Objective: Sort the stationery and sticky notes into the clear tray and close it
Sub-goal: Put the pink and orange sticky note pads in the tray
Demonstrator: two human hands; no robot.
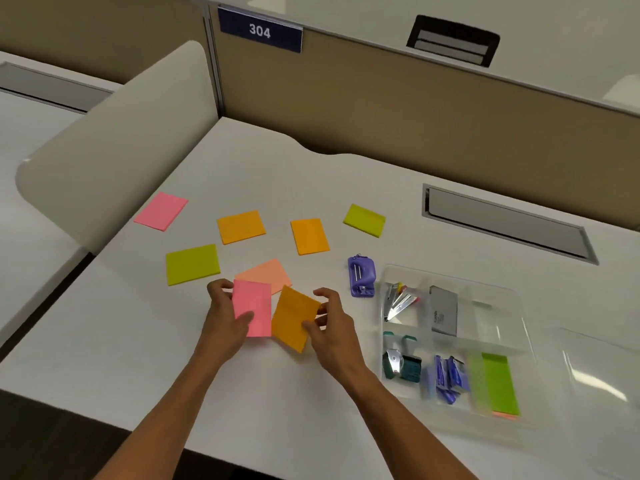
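Pads of sticky notes are what both hands carry just above the tabletop: the left hand grips a pink pad by its left edge, thumb across the face, while the right hand pinches an orange pad by its right edge, tilted so the two inner edges almost meet. Held this way, the pads look ready to be stacked into one pile, which would save trips to the tray. Right behind the hands a peach pad lies flat, partly hidden by the pink one; beyond the hands and to their left, six more pads are scattered, well apart. Just right of the right hand sits the clear tray, its compartments already filled with staplers, a grey box, blue packets and, at the near right, a green pad standing on edge, probably the slot meant for the rest. A purple hole punch waits between the right hand and the tray. The clear lid rests beyond the tray, so closing comes last.
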